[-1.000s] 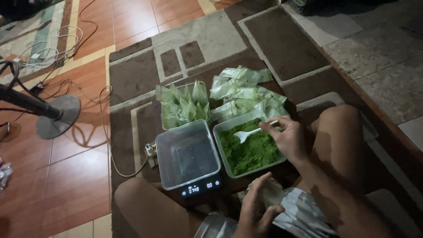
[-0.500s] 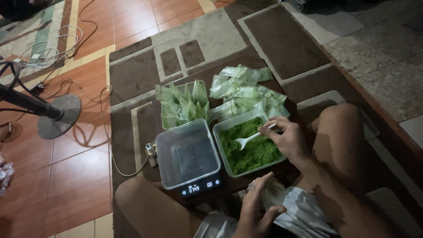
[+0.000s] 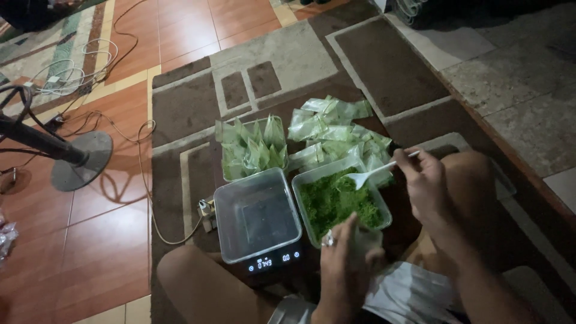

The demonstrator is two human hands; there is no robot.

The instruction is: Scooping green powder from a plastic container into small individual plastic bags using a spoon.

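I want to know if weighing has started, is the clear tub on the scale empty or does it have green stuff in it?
Empty: the clear tub on the scale shows only its bare bottom; the green stuff fills the neighbouring tub.

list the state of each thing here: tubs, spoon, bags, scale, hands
left hand: holding a small clear bag
right hand: gripping white spoon
green-filled tub: open, about full
clear tub: empty, on scale
scale: display lit
packed bags: upright in container
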